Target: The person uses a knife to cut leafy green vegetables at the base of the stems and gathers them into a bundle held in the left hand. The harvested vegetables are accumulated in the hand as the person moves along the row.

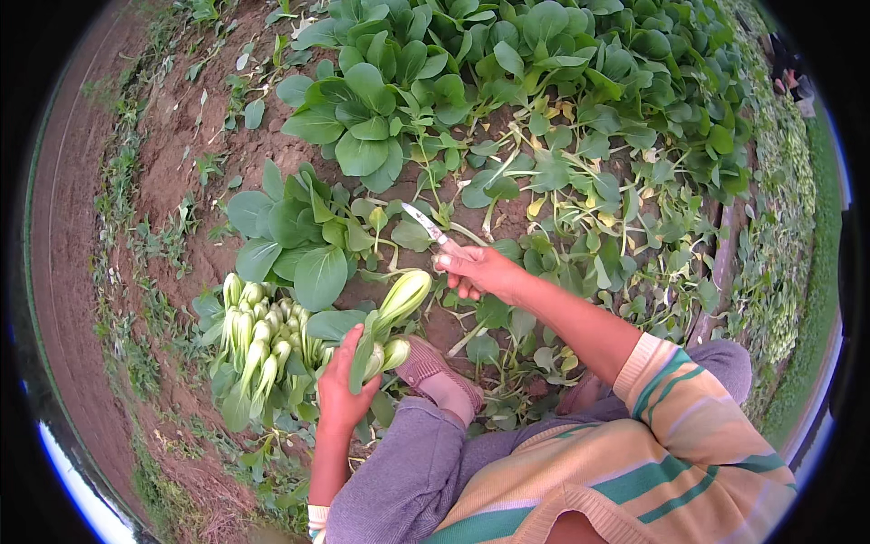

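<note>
My right hand [479,270] grips a small knife [423,222], its pale blade pointing up and left over the soil. In my left hand [343,394] are several cut bok choy heads [402,299], their pale stem ends turned up to the right and the leaves hanging along my fingers. Left of that hand lies a pile of cut bok choy [265,333], stem ends up. Just beyond the pile, a leafy bok choy clump [306,228] appears to stand in the ground. The knife tip is apart from it.
Dense rows of bok choy [544,41] fill the far side. Loose trimmed leaves [571,177] litter the soil to the right. My shoe [435,370] is close beside my left hand. Bare brown soil [170,129] stretches leftward. A strip of pale stems [788,272] runs along the right.
</note>
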A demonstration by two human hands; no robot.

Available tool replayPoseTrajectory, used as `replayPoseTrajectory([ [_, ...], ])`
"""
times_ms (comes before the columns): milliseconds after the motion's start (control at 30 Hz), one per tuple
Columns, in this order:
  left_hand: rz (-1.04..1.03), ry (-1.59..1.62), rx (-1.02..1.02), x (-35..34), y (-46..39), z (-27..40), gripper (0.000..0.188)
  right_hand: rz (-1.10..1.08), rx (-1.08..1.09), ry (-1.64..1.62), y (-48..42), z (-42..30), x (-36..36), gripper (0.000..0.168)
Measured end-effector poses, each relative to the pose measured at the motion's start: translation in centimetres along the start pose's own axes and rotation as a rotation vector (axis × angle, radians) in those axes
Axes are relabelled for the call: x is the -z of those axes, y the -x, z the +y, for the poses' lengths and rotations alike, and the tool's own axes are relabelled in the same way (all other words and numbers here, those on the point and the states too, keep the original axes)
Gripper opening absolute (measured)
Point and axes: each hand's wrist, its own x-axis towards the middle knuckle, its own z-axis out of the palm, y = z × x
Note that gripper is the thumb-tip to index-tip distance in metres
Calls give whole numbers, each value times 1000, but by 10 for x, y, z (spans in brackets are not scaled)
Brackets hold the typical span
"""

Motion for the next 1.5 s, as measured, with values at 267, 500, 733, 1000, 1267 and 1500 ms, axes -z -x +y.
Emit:
replayPoseTrajectory([
  [267, -151, 19, 104, -1, -15, 29, 85, 18, 229, -146, 44, -39, -19, 44],
  [500, -122, 503, 60, 41, -31, 45, 79, 127, 336, 0, 55, -40, -9, 38],
  [733, -456, 184, 36, 59, -148, 60, 85, 125, 268, 192, 36, -41, -24, 41],
  [1000, -450, -284, 255, 71, -191, -30, 81, 281, 402, 1029, -35, -33, -29, 42],
  [1267, -301, -384, 241, 47, -126, -24, 79, 209, 373, 1237, -70, -42, -41, 44],
  [1500, -309, -38, 257, 73, -168, -37, 100, 156, 343, 1050, -86, -51, -31, 40],
])
